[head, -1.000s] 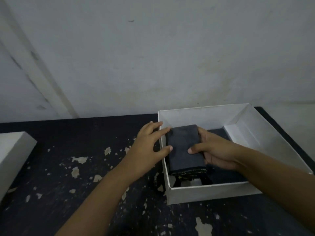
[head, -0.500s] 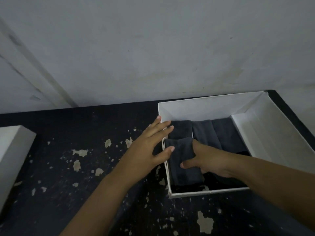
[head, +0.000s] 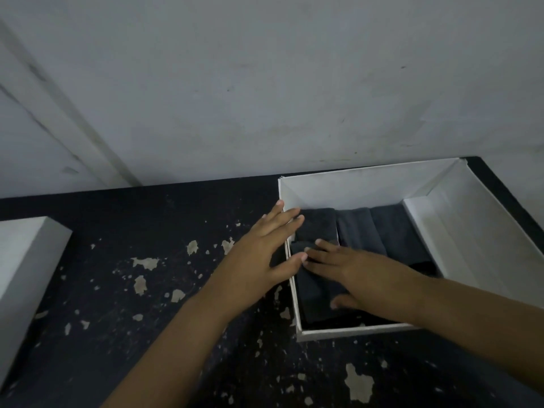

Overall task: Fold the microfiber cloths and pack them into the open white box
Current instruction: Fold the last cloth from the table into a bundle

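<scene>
At the left edge of the dark counter [head: 123, 290], whose paint is chipped into pale flecks, lies a white box lid [head: 26, 278], well apart from everything else. Further right, the left hand [head: 262, 257] reaches over the left wall of the open white box [head: 477, 240], fingers straight and spread, its fingertips over the far-left folded cloth [head: 319, 223] and its thumb touching the near-left folded cloth [head: 316, 293]. That near cloth is dark charcoal, folded into a narrow rectangle that runs along the box's left wall, with a soft matte surface. The right hand [head: 350, 269] lies flat on top of it, fingers extended and slightly apart, pressing down, the thumb resting lower on the same cloth. To the right, two more folded cloths [head: 379, 231] of the same dark grey stand side by side against the far wall, touching each other. The right part of the box floor shows bare white. A grey wall [head: 265, 83] rises behind the counter.
</scene>
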{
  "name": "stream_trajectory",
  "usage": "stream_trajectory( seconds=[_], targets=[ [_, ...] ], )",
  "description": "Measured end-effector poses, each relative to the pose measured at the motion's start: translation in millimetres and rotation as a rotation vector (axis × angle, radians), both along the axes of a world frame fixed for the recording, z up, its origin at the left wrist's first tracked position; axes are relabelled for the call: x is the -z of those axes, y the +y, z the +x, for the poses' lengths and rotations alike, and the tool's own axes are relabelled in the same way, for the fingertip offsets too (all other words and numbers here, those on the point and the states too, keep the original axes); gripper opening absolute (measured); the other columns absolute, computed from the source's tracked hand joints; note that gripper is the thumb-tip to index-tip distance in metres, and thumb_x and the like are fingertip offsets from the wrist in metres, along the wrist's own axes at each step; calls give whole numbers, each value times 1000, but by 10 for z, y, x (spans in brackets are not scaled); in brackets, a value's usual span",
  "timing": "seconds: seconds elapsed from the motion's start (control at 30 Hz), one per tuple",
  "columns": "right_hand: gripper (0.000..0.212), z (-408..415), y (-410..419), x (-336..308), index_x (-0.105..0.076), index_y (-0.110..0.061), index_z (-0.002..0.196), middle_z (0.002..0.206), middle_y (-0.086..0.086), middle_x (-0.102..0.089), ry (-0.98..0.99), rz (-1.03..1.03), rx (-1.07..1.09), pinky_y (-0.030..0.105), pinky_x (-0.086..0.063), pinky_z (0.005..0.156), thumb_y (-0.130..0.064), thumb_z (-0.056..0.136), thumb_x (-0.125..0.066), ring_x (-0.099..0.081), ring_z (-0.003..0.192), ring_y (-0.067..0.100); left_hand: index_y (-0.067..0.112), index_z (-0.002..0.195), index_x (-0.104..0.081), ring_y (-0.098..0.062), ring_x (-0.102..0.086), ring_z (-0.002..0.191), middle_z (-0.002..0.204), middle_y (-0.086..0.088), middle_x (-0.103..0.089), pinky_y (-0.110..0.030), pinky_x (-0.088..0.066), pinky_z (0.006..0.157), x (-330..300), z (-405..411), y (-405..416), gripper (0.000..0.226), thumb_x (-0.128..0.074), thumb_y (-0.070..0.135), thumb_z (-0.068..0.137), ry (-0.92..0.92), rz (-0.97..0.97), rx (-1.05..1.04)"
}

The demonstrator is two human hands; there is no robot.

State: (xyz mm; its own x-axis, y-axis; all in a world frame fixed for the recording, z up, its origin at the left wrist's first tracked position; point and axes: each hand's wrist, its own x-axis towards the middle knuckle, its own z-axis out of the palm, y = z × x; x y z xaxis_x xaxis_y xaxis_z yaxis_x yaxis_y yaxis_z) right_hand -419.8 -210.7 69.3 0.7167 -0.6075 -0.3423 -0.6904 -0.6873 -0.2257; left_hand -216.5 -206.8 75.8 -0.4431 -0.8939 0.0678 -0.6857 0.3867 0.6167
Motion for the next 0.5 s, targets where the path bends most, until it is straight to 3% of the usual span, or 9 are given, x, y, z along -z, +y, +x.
stream_trajectory(
  seconds=[0.13, 0.3, 0.4, 0.5],
  targets=[
    [90, 8, -15, 168, 13, -23, 147, 143, -6, 32, 128, 31, -61, 30, 8, 114, -34, 90, -56, 30, 130, 11, 28, 143, -28, 27, 11, 129, 131, 44, 0, 5, 5, 102, -2, -7, -7, 58, -53, 34, 91, -14, -7, 8],
    [90, 24, 1, 133, 13, -22, 147, 140, -6, 34, 158, 65, -54, 31, 7, 114, -34, 90, -56, 31, 132, 13, 28, 143, -28, 27, 11, 128, 129, 45, 1, 7, 4, 100, 9, -13, -8, 58, -53, 35, 91, -23, -34, 3],
    [73, 19, -23, 31, -16, -27, 149, 157, -11, -1, -25, 104, 77, 32, -12, 119, -35, 89, -58, 2, 144, 8, 26, 141, -34, 18, 4, 131, 137, 36, -9, 6, 4, 101, 15, -9, -14, 54, -53, 34, 91, -31, -97, 9],
    [44, 59, -50, -101, -50, -28, 130, 136, -9, -52, -266, 62, 269, 26, -38, 104, -33, 87, -61, -47, 123, 5, 26, 137, -42, 15, -5, 132, 133, 28, -28, 3, 3, 103, 37, 3, -17, 50, -55, 35, 90, -24, -184, 0]
  ],
)
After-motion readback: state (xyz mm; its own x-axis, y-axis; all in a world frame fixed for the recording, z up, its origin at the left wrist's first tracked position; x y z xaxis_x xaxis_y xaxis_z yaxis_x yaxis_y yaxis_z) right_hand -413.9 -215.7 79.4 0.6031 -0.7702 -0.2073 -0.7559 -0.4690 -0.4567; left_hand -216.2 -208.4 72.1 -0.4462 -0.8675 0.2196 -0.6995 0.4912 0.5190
